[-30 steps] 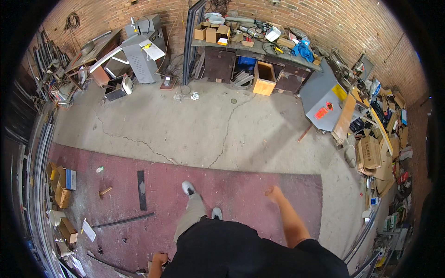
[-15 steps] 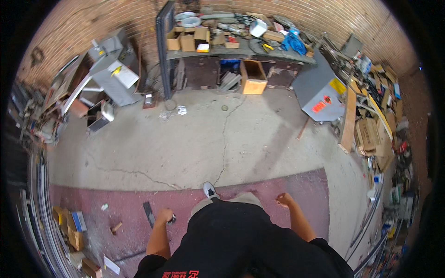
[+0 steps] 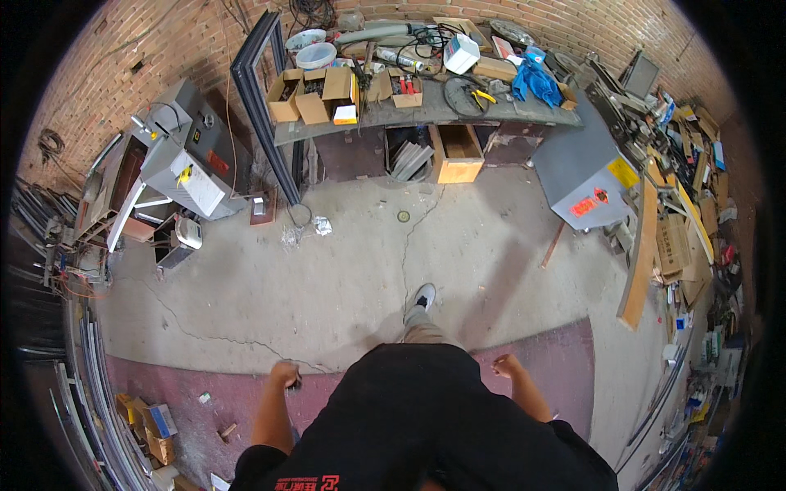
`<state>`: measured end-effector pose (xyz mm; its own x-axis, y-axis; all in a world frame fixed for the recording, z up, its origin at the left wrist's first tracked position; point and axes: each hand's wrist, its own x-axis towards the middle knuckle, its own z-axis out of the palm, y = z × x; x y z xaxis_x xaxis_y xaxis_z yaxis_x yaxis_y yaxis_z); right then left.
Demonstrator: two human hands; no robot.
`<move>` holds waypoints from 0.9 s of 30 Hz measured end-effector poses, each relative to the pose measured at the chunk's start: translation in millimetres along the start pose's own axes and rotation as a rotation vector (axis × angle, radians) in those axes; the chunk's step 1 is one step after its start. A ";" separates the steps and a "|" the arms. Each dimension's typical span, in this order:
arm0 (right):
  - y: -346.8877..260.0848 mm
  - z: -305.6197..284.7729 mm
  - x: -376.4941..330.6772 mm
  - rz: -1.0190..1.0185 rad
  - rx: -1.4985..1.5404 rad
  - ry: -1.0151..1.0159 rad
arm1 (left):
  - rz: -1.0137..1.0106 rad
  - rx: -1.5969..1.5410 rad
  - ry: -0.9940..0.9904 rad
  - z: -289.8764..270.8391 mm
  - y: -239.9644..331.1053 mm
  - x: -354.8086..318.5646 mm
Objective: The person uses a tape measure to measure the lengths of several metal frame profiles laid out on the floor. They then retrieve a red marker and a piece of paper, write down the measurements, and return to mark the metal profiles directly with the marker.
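My left hand [image 3: 286, 374] hangs by my side, its fingers curled round a small dark object [image 3: 295, 383] that is mostly hidden, so I cannot make out its kind. On the other side my right hand [image 3: 508, 366] is closed loosely, and nothing shows in its fingers. Both hands are in the air, apart from any surface. Past them, one grey shoe [image 3: 424, 295] is planted on the concrete floor, beyond the edge of the red mat [image 3: 557, 360].
A cluttered workbench [image 3: 524, 112] stands ahead, carrying open cardboard boxes [image 3: 325, 90]. A black frame [image 3: 266, 114] leans at its left end. Grey machine cabinets [image 3: 585, 168] and a wooden plank [image 3: 639, 254] are at right. Long metal profiles [image 3: 102, 393] lie at left.
I have stepped forward off the red mat, and the workbench looks nearer. My left hand has swung forward with the dark object; the right stays beside my body.
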<state>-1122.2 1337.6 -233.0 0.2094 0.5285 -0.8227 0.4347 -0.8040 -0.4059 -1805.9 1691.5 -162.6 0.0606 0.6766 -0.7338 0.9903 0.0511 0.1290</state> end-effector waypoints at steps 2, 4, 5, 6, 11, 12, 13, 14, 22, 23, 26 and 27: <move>-20.3 -37.8 46.0 -0.321 -0.737 -0.004 | -0.240 -0.313 -0.179 22.2 -0.9 -3.6; -75.2 -86.5 92.9 -0.199 -0.602 0.061 | -0.249 -0.424 -0.221 40.6 9.5 -16.7; -118.6 -116.2 110.8 -0.030 -0.461 0.106 | -0.217 -0.404 -0.229 45.7 18.4 -23.7; -168.2 -143.0 115.1 -0.139 -0.322 0.247 | -0.196 -0.394 -0.234 45.4 29.8 -25.2; -482.6 -292.8 30.5 -1.092 0.300 -0.019 | -0.073 -0.358 -0.260 14.5 98.2 20.4; -539.4 -314.9 -0.6 -1.275 0.301 -0.089 | -0.052 -0.347 -0.268 3.7 112.5 39.6; -584.8 -337.4 -34.0 -1.440 0.188 -0.107 | -0.034 -0.340 -0.268 -9.0 124.3 59.2; -626.1 -352.4 -63.9 -1.659 0.141 -0.118 | -0.012 -0.330 -0.272 -23.9 135.1 81.6; -780.1 -408.3 -141.8 -2.424 0.465 0.085 | 0.040 -0.401 -0.320 -157.9 212.8 304.4; -790.4 -412.7 -135.6 -2.403 0.544 0.165 | -0.008 -0.497 -0.326 -180.4 220.9 329.1; -816.0 -428.4 -114.7 -2.383 0.676 0.293 | 0.008 -0.562 -0.158 -254.9 235.8 368.0; -820.9 -437.2 -105.7 -2.378 0.657 0.258 | 0.043 -0.506 -0.095 -278.7 241.9 374.3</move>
<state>-1118.1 2060.9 361.2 0.0807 0.2238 0.9713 -0.1877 0.9605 -0.2057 -1578.4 2161.9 -220.2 0.1341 0.6171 -0.7754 0.8036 0.3901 0.4494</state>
